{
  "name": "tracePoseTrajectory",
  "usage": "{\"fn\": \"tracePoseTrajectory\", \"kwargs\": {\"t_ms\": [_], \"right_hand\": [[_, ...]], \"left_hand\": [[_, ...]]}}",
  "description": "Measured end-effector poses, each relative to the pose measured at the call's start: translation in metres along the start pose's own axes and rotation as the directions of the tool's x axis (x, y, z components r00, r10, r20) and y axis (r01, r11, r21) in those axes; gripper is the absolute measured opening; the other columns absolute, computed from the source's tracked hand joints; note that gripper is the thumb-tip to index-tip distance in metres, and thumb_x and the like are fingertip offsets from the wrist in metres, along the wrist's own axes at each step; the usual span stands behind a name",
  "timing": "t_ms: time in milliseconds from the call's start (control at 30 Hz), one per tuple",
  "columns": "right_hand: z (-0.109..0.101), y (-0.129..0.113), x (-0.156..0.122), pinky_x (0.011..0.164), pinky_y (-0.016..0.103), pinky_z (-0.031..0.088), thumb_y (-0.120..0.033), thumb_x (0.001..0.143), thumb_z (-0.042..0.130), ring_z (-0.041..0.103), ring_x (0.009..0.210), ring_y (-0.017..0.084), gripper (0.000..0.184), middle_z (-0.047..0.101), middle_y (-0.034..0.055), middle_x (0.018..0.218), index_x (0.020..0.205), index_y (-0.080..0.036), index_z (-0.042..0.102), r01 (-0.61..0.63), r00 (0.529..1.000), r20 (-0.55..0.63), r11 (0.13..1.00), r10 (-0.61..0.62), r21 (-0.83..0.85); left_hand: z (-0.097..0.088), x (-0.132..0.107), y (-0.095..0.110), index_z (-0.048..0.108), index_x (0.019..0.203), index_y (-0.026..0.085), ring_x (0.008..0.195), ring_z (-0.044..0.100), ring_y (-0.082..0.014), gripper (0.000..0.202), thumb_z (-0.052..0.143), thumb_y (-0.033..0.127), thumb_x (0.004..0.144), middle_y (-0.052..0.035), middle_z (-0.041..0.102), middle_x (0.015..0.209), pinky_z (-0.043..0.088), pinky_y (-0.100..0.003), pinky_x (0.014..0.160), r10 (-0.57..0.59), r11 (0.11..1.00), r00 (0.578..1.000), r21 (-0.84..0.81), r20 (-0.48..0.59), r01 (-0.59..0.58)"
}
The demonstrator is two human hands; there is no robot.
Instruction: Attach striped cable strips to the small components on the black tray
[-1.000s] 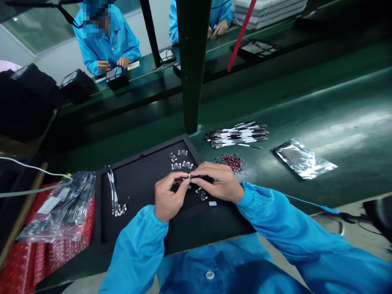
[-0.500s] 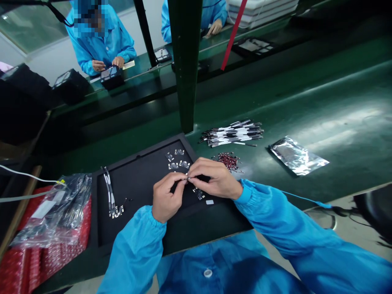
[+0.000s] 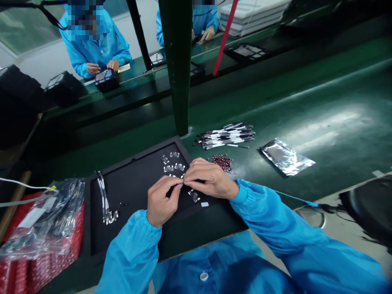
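Above the right part of the black tray (image 3: 134, 192), my left hand (image 3: 163, 199) and my right hand (image 3: 211, 177) meet fingertip to fingertip. Both are closed in a pinch around a tiny part, mostly hidden by the fingers and too small to name. Small circuit boards (image 3: 168, 168) lie in the tray just beyond the fingers, and another circuit board (image 3: 194, 195) lies below my right hand. At the tray's left side, white-and-black strips (image 3: 103, 195) run down to a few more boards. A small white piece (image 3: 205, 204) sits near my right wrist.
Behind my right hand lie a pile of small dark red parts (image 3: 223, 162) and a bundle of white-and-black strips (image 3: 226, 135). A silver bag (image 3: 286, 157) is farther right. Clear plastic bags (image 3: 45, 220) over red bubble wrap lie left. A green post (image 3: 177, 81) rises behind the tray; co-workers sit beyond.
The whole view has shifted slightly, with the things on the bench now a little farther left. Both hands keep their pinch at the same place over the tray.
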State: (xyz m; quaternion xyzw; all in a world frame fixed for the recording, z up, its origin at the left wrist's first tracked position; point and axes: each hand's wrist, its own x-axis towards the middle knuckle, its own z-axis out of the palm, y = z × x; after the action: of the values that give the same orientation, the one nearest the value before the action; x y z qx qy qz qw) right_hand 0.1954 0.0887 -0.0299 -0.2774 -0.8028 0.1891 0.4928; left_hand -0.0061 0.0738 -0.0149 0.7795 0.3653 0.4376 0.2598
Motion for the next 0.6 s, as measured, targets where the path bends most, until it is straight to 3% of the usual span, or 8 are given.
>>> {"fn": "tracePoseTrajectory", "kwargs": {"t_ms": [133, 300, 400, 500, 600], "right_hand": [[-0.002, 0.001, 0.001, 0.081, 0.038, 0.051, -0.024, 0.094, 0.066, 0.066, 0.077, 0.018, 0.007, 0.073, 0.0051, 0.082, 0.097, -0.019, 0.069, -0.057, 0.998, -0.018, 0.997, 0.056, -0.051], [0.000, -0.002, 0.003, 0.083, 0.038, 0.051, -0.022, 0.095, 0.062, 0.064, 0.074, 0.017, 0.009, 0.071, 0.0038, 0.077, 0.089, -0.019, 0.068, -0.055, 0.998, -0.012, 0.998, 0.054, -0.040], [-0.003, -0.002, 0.005, 0.088, 0.040, 0.051, -0.023, 0.095, 0.062, 0.066, 0.076, 0.017, 0.008, 0.073, 0.0042, 0.081, 0.095, -0.020, 0.070, -0.043, 0.999, -0.019, 0.997, 0.042, -0.058], [-0.026, 0.000, 0.007, 0.091, 0.043, 0.051, -0.025, 0.093, 0.064, 0.069, 0.088, 0.021, 0.015, 0.076, 0.0068, 0.095, 0.106, -0.023, 0.072, -0.078, 0.983, -0.175, 0.986, 0.051, -0.148], [-0.067, 0.011, 0.000, 0.085, 0.040, 0.052, -0.026, 0.093, 0.062, 0.068, 0.091, 0.024, 0.013, 0.075, 0.0074, 0.096, 0.099, -0.023, 0.074, -0.335, 0.872, -0.452, 0.902, 0.187, -0.272]], "left_hand": [[-0.002, 0.002, 0.000, 0.072, 0.095, 0.020, 0.083, 0.070, -0.0173, 0.014, 0.068, 0.010, 0.086, -0.0039, 0.074, 0.088, 0.055, -0.029, 0.076, -0.069, 0.997, 0.992, 0.022, -0.102, 0.072], [-0.003, 0.001, -0.002, 0.072, 0.094, 0.020, 0.082, 0.070, -0.0166, 0.011, 0.069, 0.013, 0.086, -0.0030, 0.074, 0.087, 0.055, -0.029, 0.076, -0.103, 0.994, 0.986, 0.011, -0.127, 0.105], [-0.002, -0.001, -0.004, 0.073, 0.095, 0.020, 0.083, 0.070, -0.0167, 0.009, 0.070, 0.016, 0.086, -0.0032, 0.074, 0.088, 0.056, -0.029, 0.078, -0.163, 0.987, 0.975, -0.030, -0.150, 0.161], [-0.002, 0.000, -0.007, 0.071, 0.095, 0.019, 0.085, 0.071, -0.0168, 0.010, 0.073, 0.020, 0.085, -0.0037, 0.072, 0.090, 0.058, -0.028, 0.079, -0.287, 0.948, 0.930, -0.206, -0.230, 0.242], [-0.003, 0.003, -0.013, 0.068, 0.108, 0.020, 0.079, 0.071, -0.0151, 0.028, 0.077, 0.024, 0.082, -0.0011, 0.067, 0.089, 0.060, -0.028, 0.076, -0.451, 0.843, 0.849, -0.442, -0.274, 0.305]]}}
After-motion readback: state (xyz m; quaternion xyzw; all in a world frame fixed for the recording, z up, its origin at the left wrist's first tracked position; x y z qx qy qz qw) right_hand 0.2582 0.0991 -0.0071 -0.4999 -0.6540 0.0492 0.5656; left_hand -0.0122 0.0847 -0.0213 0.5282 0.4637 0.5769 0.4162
